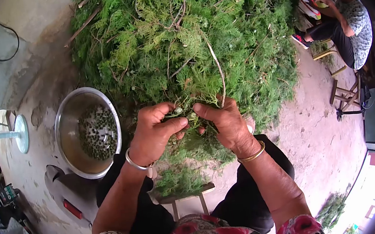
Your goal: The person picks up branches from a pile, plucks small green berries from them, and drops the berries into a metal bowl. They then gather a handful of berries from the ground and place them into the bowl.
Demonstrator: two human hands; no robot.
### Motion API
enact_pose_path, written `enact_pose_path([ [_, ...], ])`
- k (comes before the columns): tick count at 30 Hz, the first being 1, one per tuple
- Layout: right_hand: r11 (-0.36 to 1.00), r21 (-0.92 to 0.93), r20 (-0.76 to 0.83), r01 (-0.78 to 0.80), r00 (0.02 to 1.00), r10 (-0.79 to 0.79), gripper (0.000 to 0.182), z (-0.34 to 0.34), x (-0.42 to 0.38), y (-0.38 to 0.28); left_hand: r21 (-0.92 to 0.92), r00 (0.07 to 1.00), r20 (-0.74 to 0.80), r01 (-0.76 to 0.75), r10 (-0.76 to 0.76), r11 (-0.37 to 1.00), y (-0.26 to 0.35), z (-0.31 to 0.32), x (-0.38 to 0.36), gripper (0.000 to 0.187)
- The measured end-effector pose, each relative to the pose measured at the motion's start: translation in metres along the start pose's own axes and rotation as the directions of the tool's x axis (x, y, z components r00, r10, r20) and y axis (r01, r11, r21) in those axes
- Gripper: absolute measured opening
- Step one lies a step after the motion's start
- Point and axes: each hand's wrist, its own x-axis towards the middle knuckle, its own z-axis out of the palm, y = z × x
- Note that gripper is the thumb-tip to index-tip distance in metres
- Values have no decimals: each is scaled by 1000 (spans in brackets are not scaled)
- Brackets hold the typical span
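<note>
A large heap of green conifer branches (234, 41) fills the upper middle of the view. At its near edge my left hand (158, 127) is closed, thumb and fingers pinched around a green sprig. Close to it, my right hand (223, 122) is closed on a leafy branch (214, 57), whose long bare stem rises over the heap. A metal basin (67, 153) with many small round green cones (98, 132) at its bottom stands left of my left hand.
Another person (356, 26) sits on a chair at the upper right. A wooden stool (346, 95) stands below them. A pale blue fan (22, 133) is at the left, with cluttered tools (7, 195) below. A small wooden stand (188, 201) sits between my knees.
</note>
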Motion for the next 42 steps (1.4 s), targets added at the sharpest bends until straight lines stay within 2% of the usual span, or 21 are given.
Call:
enact_pose_path([
  [7,999,-41,88,17,996,-14,17,3,-5,-6,79,999,-43,-24,28,997,-10,5,3,10],
  [9,995,-98,95,-3,995,12,19,0,-2,0,345,1000,-4,-22,25,938,-15,2,3,10],
  [10,995,-98,95,-3,995,13,19,-1,-1,4,345,1000,-4,-22,25,938,-19,1,4,10],
  [12,994,-112,81,-5,997,14,13,-3,0,9,532,993,70,-114,91,839,-26,0,5,9],
  [13,994,-112,81,-5,997,14,13,-2,0,9,532,993,70,-114,90,839,-25,0,5,9],
  [15,993,-114,28,-20,999,23,10,0,-1,8,719,994,109,-100,31,687,-22,-2,5,17],
  [16,993,-114,27,-19,999,22,10,1,-1,8,719,993,110,-102,32,688,-21,-1,5,17],
  [18,994,-103,-51,-22,999,17,9,1,0,9,689,928,71,-311,367,654,-18,1,5,26],
  [19,994,-103,-51,-23,999,18,9,1,0,8,689,928,70,-311,366,654,-14,3,5,26],
  [21,992,-129,-112,12,993,-27,10,2,1,9,727,804,-54,-375,593,575,-7,6,5,30],
  [22,992,-127,-112,8,993,-22,10,1,2,10,727,806,-56,-371,589,577,-8,5,6,30],
  [24,971,-236,-118,-36,993,8,12,-2,2,11,662,696,-107,-483,710,573,-12,3,10,28],
  [25,971,-235,-119,-38,993,10,12,-1,1,10,674,665,-140,-479,734,562,-8,3,9,23],
  [26,953,-304,-106,1,994,-35,12,1,0,9,674,669,-137,-477,731,564,-8,3,8,23],
  [28,927,-372,-88,34,994,-71,13,4,0,8,626,796,5,-475,606,619,-10,6,7,17],
  [31,836,-520,-76,174,966,-248,14,-1,2,17,623,836,42,-450,548,639,-22,18,9,13],
  [36,849,-500,-90,168,966,-244,8,0,2,16,517,934,-8,-303,358,801,-16,21,3,10],
  [37,883,-451,-98,128,977,-191,8,2,1,14,521,939,28,-306,342,797,-14,17,3,14],
  [40,931,-359,-119,68,986,-118,7,5,1,13,407,937,23,-327,348,853,-13,17,5,17],
  [41,936,-342,-123,79,984,-128,7,6,1,12,489,900,76,-409,430,770,-16,15,7,19],
  [42,941,-327,-126,93,982,-141,7,7,1,11,489,898,77,-412,433,769,-18,15,6,19],
])
